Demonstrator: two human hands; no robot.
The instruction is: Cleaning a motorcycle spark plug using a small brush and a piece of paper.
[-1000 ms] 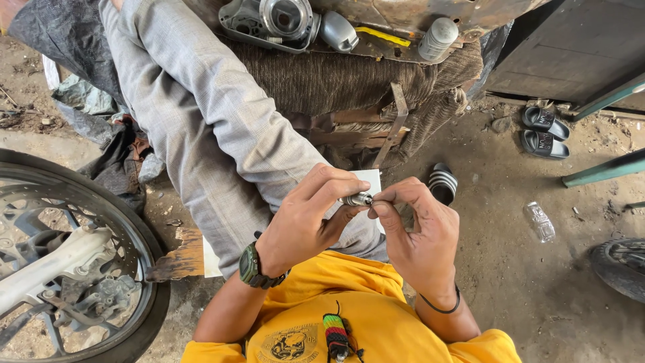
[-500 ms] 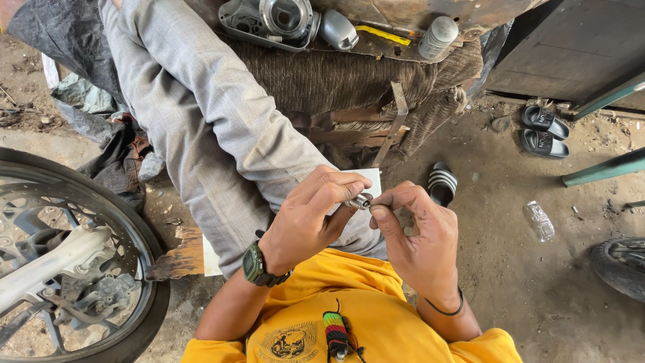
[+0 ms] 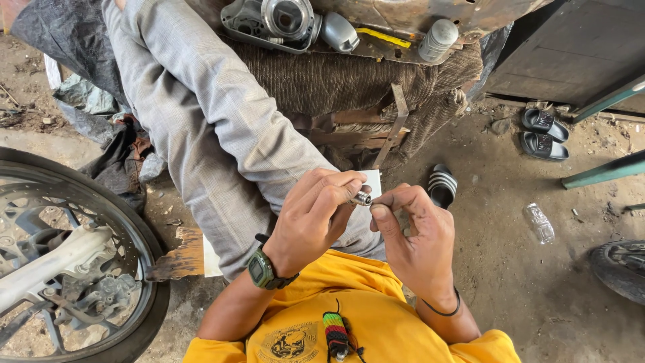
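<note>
My left hand [image 3: 314, 218], with a green watch on its wrist, pinches a small silver cylindrical metal part [image 3: 363, 198] between thumb and fingers. My right hand [image 3: 415, 238], a black band on its wrist, has its fingertips at the same part from the right, index finger bent over it. Both hands are held above my lap, over grey trousers [image 3: 215, 128] and a yellow shirt [image 3: 356, 323]. A small white card [image 3: 373, 181] shows just behind the part.
A motorcycle wheel with brake disc [image 3: 60, 269] stands at the left. Engine parts [image 3: 282, 20] and a grey can [image 3: 438, 39] lie on a cloth-covered bench ahead. Black sandals [image 3: 541, 134], a striped sandal [image 3: 442, 185], a crushed plastic bottle [image 3: 539, 223] and a tyre [image 3: 621, 265] are on the dirt floor.
Both hands have stayed together over the lap; the fingers have shifted slightly around the small metal part, the right hand's fingertips closing nearer to it.
</note>
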